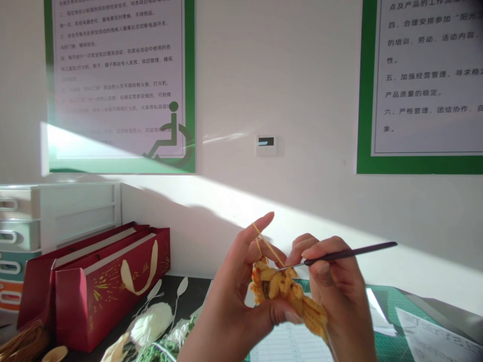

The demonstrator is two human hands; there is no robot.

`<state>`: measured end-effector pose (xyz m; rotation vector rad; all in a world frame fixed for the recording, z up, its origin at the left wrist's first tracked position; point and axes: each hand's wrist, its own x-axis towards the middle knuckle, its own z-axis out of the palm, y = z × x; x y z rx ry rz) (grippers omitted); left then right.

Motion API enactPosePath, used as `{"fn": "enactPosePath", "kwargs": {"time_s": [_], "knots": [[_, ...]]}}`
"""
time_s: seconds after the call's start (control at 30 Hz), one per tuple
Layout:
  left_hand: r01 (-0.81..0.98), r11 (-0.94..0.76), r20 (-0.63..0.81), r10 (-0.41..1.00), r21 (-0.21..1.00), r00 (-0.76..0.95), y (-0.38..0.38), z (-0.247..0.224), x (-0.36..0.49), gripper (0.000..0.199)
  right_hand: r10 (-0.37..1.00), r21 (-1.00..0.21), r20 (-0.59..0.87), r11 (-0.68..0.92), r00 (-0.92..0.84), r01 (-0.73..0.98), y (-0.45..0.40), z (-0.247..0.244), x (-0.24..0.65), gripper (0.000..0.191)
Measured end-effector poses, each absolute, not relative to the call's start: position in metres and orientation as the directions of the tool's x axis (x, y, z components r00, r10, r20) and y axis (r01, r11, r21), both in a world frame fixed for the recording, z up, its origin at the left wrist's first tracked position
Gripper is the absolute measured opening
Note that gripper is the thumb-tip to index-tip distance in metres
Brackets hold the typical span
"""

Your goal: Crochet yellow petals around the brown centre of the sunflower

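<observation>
Hands [237, 289], yellow crochet [279, 287], “产品质量” poster [418, 90]

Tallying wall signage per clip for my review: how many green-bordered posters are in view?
2. The left poster hangs at upper left, the right poster at upper right. Both are cut off by the picture's edge; none seems hidden.

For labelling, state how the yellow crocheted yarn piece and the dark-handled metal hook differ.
The yellow crocheted yarn piece is thick and bumpy; the dark-handled metal hook is slim and smooth. The piece is mostly yellow; the hook, dark and silvery. Both are held up.
</observation>
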<state>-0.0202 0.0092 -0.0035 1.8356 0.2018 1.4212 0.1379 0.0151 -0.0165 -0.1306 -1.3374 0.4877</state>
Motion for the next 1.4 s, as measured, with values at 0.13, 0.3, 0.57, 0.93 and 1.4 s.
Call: {"fn": "enactPosePath", "kwargs": {"time_s": [0.13, 0.3, 0.57, 0.93, 1.4], "knots": [[-0.155, -0.779, 0.775, 0.540, 0.608, 0.327, 0.006, -0.001, -0.019, 0.091, 0.400, -0.365, 0.906, 0.904, 0.139, -0.222, 0.014, -0.015, 0.144, 0.009], [-0.059, -0.853, 0.844, 0.499, 0.518, 0.199, 0.007, -0.002, -0.009, 0.089, 0.344, -0.322, 0.924, 0.936, 0.170, -0.142, 0.012, -0.012, 0.150, 0.009], [-0.018, -0.920, 0.919, 0.388, 0.390, 0.072, 0.009, -0.005, -0.001, 0.079, 0.283, -0.267, 0.918, 0.959, 0.278, -0.095, 0.005, -0.014, 0.149, 0.009], [0.011, -0.925, 0.924, 0.380, 0.380, 0.043, 0.006, -0.005, -0.002, 0.081, 0.295, -0.282, 0.895, 0.955, 0.335, -0.089, 0.005, -0.015, 0.144, 0.009], [0.005, -0.907, 0.907, 0.421, 0.421, 0.013, 0.005, -0.007, 0.000, 0.077, 0.341, -0.328, 0.877, 0.940, 0.339, -0.099, 0.004, -0.015, 0.143, 0.008]]}}
